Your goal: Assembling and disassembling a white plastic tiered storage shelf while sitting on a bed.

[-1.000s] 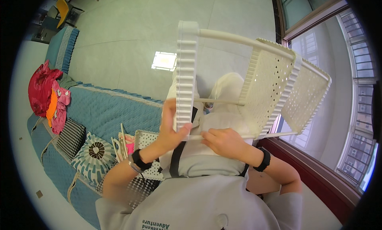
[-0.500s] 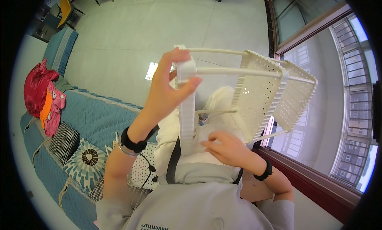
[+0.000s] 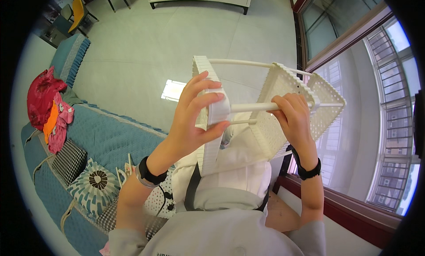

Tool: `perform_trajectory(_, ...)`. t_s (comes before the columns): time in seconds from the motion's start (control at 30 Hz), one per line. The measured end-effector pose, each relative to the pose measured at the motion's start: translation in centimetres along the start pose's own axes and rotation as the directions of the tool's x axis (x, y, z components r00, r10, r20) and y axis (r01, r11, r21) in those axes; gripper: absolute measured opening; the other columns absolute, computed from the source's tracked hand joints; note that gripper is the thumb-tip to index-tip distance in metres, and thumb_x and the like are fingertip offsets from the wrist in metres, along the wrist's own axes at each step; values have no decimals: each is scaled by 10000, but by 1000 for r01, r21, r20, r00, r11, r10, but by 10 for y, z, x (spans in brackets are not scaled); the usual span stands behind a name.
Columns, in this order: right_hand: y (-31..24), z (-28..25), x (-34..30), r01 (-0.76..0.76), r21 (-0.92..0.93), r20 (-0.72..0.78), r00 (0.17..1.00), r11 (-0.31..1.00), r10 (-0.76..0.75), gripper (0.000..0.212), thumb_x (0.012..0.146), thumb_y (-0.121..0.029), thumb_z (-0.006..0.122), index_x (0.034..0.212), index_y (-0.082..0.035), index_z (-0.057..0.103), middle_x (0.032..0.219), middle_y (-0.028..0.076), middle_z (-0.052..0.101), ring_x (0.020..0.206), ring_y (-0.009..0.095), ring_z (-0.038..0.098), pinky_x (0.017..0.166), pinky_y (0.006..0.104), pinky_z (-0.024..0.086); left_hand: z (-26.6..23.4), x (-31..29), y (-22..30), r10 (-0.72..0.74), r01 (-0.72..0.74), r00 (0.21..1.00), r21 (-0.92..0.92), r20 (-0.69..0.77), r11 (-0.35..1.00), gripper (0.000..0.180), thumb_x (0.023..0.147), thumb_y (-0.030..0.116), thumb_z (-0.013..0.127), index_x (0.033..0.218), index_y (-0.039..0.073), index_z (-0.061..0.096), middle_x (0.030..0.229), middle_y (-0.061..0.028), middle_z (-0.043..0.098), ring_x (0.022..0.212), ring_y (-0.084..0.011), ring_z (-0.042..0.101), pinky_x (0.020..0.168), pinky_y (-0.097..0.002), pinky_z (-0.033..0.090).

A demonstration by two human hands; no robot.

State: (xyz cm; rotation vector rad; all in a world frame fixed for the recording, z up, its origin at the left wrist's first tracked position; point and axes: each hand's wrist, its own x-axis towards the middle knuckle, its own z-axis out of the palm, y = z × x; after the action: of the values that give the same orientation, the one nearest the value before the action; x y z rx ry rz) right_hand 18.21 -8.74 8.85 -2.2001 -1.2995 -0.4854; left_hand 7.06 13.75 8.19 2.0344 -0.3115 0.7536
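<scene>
The right hand (image 3: 293, 119) has moved up, its fingers now gripping a white pole (image 3: 252, 107); the left hand (image 3: 188, 119) clasps the shelf (image 3: 221, 109) corner, likely steadying both parts.

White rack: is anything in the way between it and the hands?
No, nothing visible is. The left hand holds the corner of the end tier, and the right hand is already around the pole beside it.
</scene>
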Motion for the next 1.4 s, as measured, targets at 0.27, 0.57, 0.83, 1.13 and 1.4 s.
perform_trajectory(0.27, -22, -11, -6, 92, -35, -72, 993, 995, -95, 300, 566, -101, 727, 834, -66, 596, 672, 25, 485, 631, 201, 477, 590, 314, 351, -11, -16, 2, 337, -334, 941, 211, 21, 919, 477, 549, 46, 752, 968, 151, 549, 1111, -116, 492, 1110, -436, 437, 855, -471, 453)
perform_trajectory(0.57, -34, 14, -63, -20, 148, 288, 957, 989, -24, 240, 668, -208, 716, 711, -75, 521, 586, 33, 436, 532, 211, 471, 484, 322, 368, 10, -72, 25, -184, 182, 983, 347, -27, 920, 386, 725, 222, 664, 1015, 38, 487, 1037, -118, 417, 1179, -341, 343, 932, -396, 352)
perform_trajectory(0.83, -57, 27, -91, -85, 285, 337, 941, 955, -16, 244, 713, -184, 674, 833, -57, 503, 603, 63, 479, 543, 249, 513, 484, 359, 395, 46, -53, 20, -596, 666, 741, -454, 311, 592, 559, 758, 165, 660, 1197, 28, 344, 1281, -139, 339, 1206, -231, 332, 1012, -397, 276)
perform_trajectory(1.13, -72, 47, -119, -115, 245, 365, 931, 963, 19, 291, 770, -212, 632, 1028, -100, 554, 612, 30, 470, 474, 197, 499, 433, 306, 407, 57, -71, 22, -526, 687, 726, -447, 442, 573, 442, 800, 116, 592, 1168, 53, 356, 1365, -167, 290, 1278, -270, 280, 1039, -401, 221)
perform_trajectory(1.4, -77, 47, -116, -72, 264, 393, 919, 962, -39, 276, 775, -242, 628, 1016, -131, 550, 595, 16, 456, 428, 185, 488, 382, 300, 375, 48, -79, 33, -638, 748, 663, -314, 391, 585, 598, 793, 113, 578, 1302, 35, 274, 1159, -76, 416, 1069, -143, 411, 913, -295, 346)
